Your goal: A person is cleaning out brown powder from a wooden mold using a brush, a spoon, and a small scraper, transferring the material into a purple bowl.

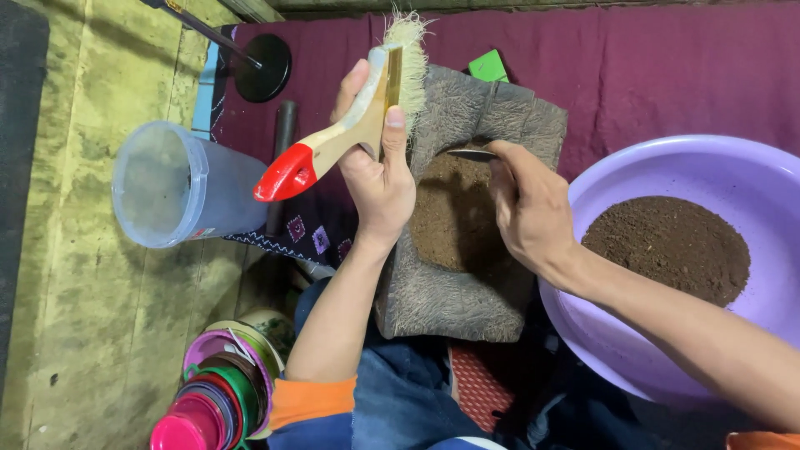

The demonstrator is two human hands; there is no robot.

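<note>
Hands at the fibrous grey mould point(467, 300): our left hand point(379, 179) grips the red-handled brush point(346, 137) above it, our right hand point(525, 208) pinches a metal blade point(471, 154) over its brown powder point(450, 217), apparently levelling; steady scraping seems needed.

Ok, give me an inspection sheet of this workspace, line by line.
Surface: maroon cloth over a yellowish floor.
Job's things: stone mortar holding brown powder; purple basin with more powder.
Clutter: clear plastic jug, stacked coloured lids, green block.
Hands: left hand grips a red-handled brush; right hand holds a metal spoon.
Cables: nothing seen.
Surroundings: black disc on a rod.
</note>
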